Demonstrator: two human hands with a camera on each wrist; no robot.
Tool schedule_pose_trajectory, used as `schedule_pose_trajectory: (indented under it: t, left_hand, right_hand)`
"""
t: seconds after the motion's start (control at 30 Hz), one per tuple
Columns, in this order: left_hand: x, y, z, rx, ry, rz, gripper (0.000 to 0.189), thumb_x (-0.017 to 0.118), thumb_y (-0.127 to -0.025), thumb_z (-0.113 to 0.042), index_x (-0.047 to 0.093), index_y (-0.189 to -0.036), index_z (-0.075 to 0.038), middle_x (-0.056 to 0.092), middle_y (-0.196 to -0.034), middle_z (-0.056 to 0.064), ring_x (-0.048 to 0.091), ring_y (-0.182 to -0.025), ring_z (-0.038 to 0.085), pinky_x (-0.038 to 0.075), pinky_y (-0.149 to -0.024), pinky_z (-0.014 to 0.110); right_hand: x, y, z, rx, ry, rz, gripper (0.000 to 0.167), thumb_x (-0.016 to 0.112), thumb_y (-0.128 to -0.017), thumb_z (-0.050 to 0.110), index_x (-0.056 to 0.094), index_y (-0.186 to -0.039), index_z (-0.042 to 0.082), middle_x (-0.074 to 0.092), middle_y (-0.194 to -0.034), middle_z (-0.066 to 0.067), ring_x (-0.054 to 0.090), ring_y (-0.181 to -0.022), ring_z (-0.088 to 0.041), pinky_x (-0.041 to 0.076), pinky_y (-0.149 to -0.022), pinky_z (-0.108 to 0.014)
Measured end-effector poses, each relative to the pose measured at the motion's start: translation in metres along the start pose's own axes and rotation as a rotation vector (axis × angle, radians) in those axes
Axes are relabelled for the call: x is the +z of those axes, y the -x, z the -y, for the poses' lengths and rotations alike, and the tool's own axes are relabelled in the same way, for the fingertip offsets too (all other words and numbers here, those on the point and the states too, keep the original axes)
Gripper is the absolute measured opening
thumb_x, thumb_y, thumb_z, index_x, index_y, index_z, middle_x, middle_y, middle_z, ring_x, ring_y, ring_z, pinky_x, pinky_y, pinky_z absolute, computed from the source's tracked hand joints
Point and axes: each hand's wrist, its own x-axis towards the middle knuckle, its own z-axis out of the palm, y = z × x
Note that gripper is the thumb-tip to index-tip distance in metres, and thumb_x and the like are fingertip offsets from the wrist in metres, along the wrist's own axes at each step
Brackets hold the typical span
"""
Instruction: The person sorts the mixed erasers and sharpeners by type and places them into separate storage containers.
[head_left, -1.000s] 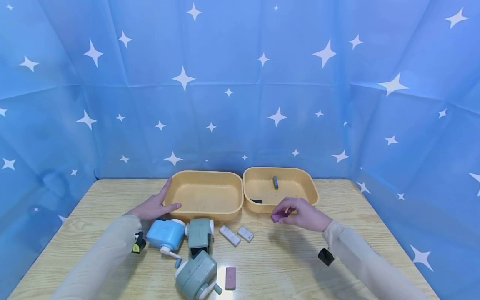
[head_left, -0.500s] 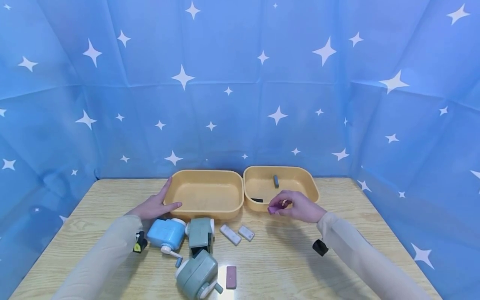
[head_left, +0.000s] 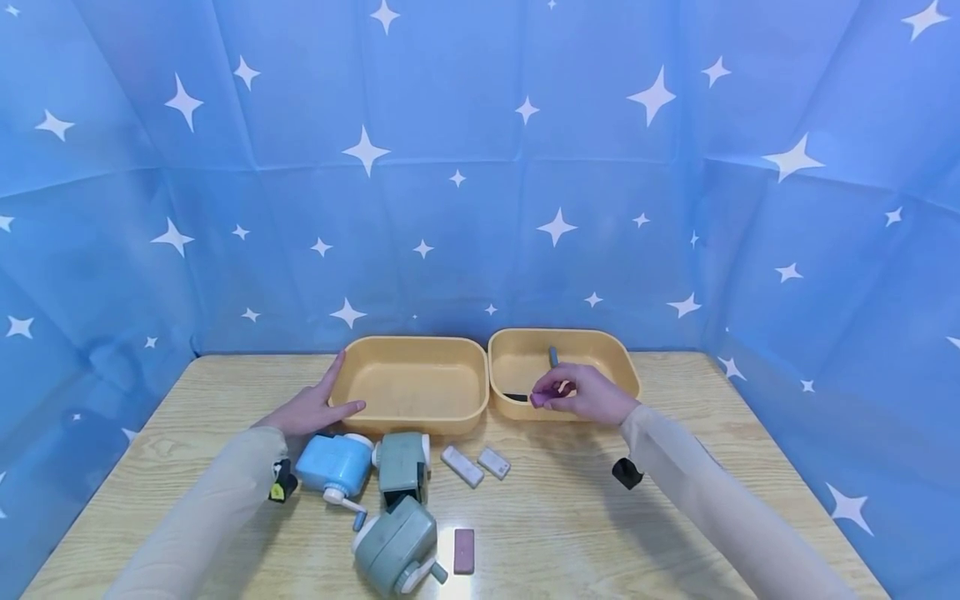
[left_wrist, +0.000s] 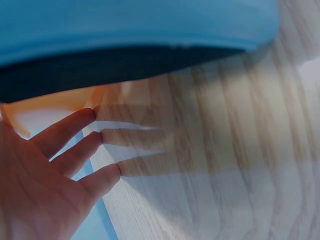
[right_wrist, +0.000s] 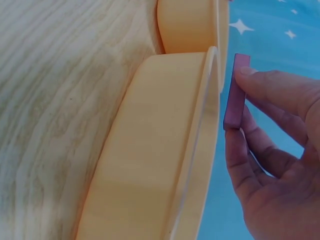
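Between thumb and fingertips, my right hand (head_left: 592, 394) pinches a purple eraser (right_wrist: 237, 92) above the near rim of the right tan bin (head_left: 517, 367). A dark block (head_left: 516, 397) and a grey-blue block (head_left: 553, 357) lie inside that bin; the hand partly covers the latter. My left hand (head_left: 306, 411) rests at the left end of the left tan bin (head_left: 420, 392), fingers spread and thumb over the near rim. Just below that hand sits a blue crank pencil sharpener (head_left: 333, 463), whose body looms across the top of the left wrist view.
Two grey-green crank sharpeners stand beside the blue one: one behind (head_left: 402, 467), the other nearer (head_left: 397, 546). Right of them lie two whitish erasers, a longer one (head_left: 462, 467) and a shorter one (head_left: 494, 463). Another purple eraser (head_left: 464, 552) lies near the front. A blue starry curtain (head_left: 450, 208) surrounds the table.
My right hand has carried the purple eraser forward and slightly left, from in front of the right bin to over its near rim. The left hand stays on the left bin.
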Motion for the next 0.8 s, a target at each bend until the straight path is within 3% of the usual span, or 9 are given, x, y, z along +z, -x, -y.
schedule_pose_trajectory:
  t: [0.43, 0.8]
  left_hand:
    - [-0.002, 0.001, 0.0, 0.015, -0.014, 0.003, 0.102, 0.056, -0.092, -0.054, -0.014, -0.154, -0.014, 0.026, -0.147, 0.036, 0.036, -0.128, 0.052, 0.03, -0.102, 0.062]
    - [-0.001, 0.001, 0.0, 0.025, -0.009, 0.002, 0.104, 0.057, -0.091, -0.056, -0.014, -0.154, -0.013, 0.033, -0.144, 0.036, 0.043, -0.125, 0.05, 0.032, -0.102, 0.06]
  right_hand:
    - [-0.005, -0.023, 0.001, 0.042, 0.02, 0.019, 0.013, 0.072, -0.088, 0.009, 0.072, -0.101, 0.007, 0.069, -0.095, 0.002, 0.062, -0.087, -0.017, 0.05, -0.078, -0.037]
    - [-0.012, -0.042, -0.004, 0.11, -0.032, 0.033, 0.016, 0.07, -0.089, 0.005, 0.072, -0.105, 0.002, 0.07, -0.097, -0.003, 0.065, -0.091, -0.019, 0.051, -0.083, -0.036]
